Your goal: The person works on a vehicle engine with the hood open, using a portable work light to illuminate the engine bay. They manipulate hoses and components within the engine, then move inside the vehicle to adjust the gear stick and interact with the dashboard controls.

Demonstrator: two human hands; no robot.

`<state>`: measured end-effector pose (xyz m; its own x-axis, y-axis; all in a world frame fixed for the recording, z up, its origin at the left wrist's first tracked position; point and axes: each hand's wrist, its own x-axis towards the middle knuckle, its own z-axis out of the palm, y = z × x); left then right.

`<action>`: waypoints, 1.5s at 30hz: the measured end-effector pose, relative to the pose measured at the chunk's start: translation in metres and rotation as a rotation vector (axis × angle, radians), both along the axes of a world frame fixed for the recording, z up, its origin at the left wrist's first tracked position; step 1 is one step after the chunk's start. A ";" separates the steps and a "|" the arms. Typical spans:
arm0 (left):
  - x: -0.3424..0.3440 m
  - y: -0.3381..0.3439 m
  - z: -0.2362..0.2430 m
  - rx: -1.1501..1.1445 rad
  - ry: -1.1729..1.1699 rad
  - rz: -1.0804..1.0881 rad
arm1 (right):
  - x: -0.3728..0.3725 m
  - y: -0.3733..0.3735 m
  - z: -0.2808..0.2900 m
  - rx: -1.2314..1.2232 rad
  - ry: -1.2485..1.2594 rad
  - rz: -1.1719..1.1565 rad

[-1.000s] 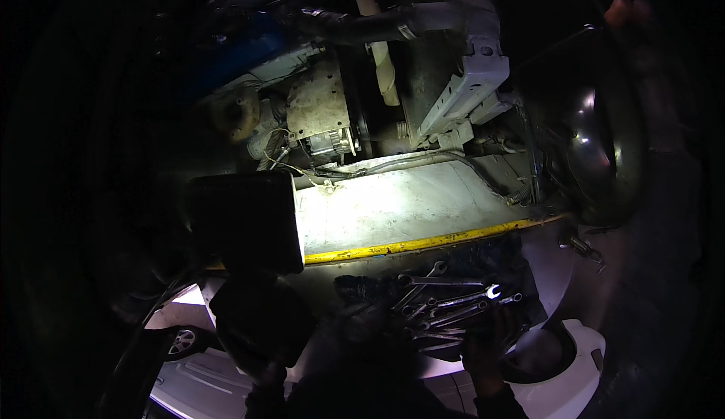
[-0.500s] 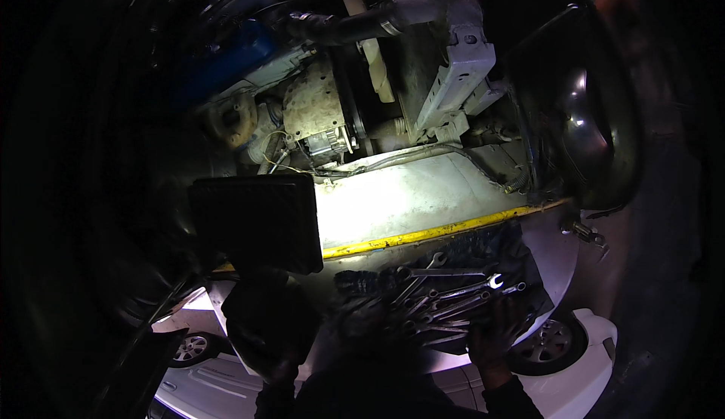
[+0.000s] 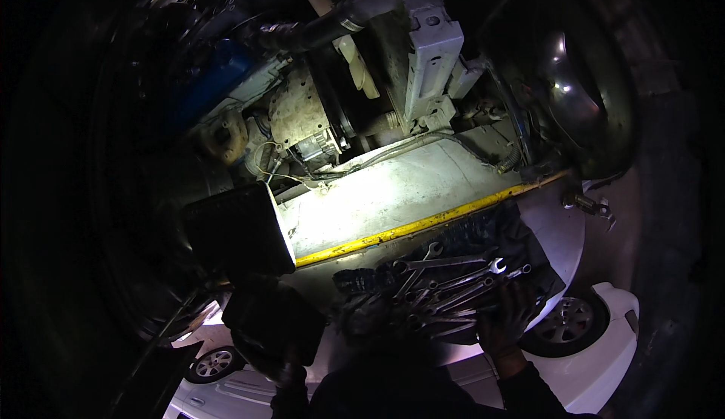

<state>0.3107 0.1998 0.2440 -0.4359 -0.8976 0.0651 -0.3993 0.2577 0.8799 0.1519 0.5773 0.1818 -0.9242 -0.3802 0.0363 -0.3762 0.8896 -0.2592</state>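
Observation:
My right hand (image 3: pixel 506 319) lies at the right end of a heap of metal wrenches (image 3: pixel 453 287), fingers stretched out and open, nothing visible in them. The wrenches, combination ones among them, rest on a dark cloth (image 3: pixel 532 257) spread over the white fender. At the lower left, my left hand (image 3: pixel 288 371) is closed at the near edge of a dark boxy object (image 3: pixel 273 322). Its fingers are mostly lost in shadow. Just beyond that object is a black rectangular box (image 3: pixel 234 230), whose kind is too dark to make out.
Ahead is an open engine bay with an alternator (image 3: pixel 317 147), a pale fan blade (image 3: pixel 355 68) and a grey metal bracket (image 3: pixel 434 68). A yellow strip (image 3: pixel 408 230) edges the brightly lit inner fender (image 3: pixel 362 200). A white car (image 3: pixel 604 351) stands below.
The view has turned, tilting the engine bay and fender strip. My right hand remains by the wrenches, and my left stays at the dark boxy object.

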 end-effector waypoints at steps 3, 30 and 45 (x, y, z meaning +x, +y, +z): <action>0.002 0.002 -0.003 -0.006 0.002 0.020 | 0.000 -0.001 0.001 0.004 0.013 -0.007; 0.027 -0.013 -0.023 0.021 -0.118 -0.040 | -0.003 -0.006 0.006 0.000 0.005 -0.010; 0.021 -0.014 -0.018 -0.089 -0.126 -0.136 | 0.000 -0.001 0.001 0.004 0.036 -0.012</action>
<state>0.3313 0.1857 0.2263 -0.5624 -0.8231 0.0785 -0.4613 0.3911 0.7964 0.1518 0.5761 0.1824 -0.9270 -0.3689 0.0679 -0.3740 0.8952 -0.2425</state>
